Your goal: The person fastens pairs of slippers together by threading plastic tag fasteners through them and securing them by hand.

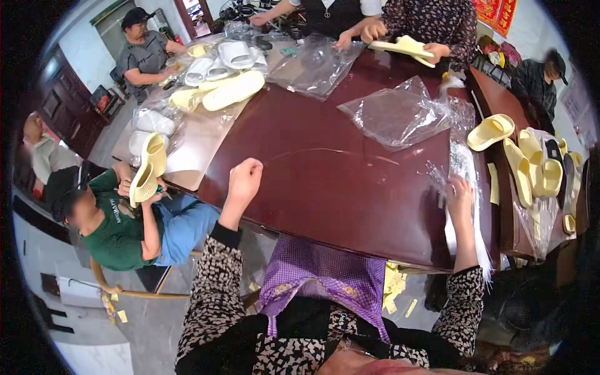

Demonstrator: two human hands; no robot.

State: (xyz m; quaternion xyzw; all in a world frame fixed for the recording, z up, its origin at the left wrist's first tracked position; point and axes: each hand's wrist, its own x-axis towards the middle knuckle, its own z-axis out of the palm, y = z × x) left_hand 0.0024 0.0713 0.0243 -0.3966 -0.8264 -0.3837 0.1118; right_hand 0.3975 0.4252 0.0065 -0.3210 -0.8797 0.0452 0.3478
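Observation:
My left hand (pixel 244 182) is raised over the near left edge of the dark red table (pixel 300 200), its fingers closed. A thin clear strand (pixel 325 150) curves from near these fingertips across the tabletop. At the table's right side, my right hand (pixel 460 199) lies over a long bundle of white, clear strands (pixel 464 164). Its fingers are bent together, and wispy clear ends (pixel 435 176) show beside them. A clear plastic bag (pixel 400 112) lies flat beyond my right hand.
Pale yellow slippers (pixel 522 169) lie on a side table at right. More yellow and white slippers (pixel 234 89) pile up at far left. A seated person (pixel 125 219) holds a yellow slipper (pixel 149 169); across the table another person's hands hold yellow slippers (pixel 405 46).

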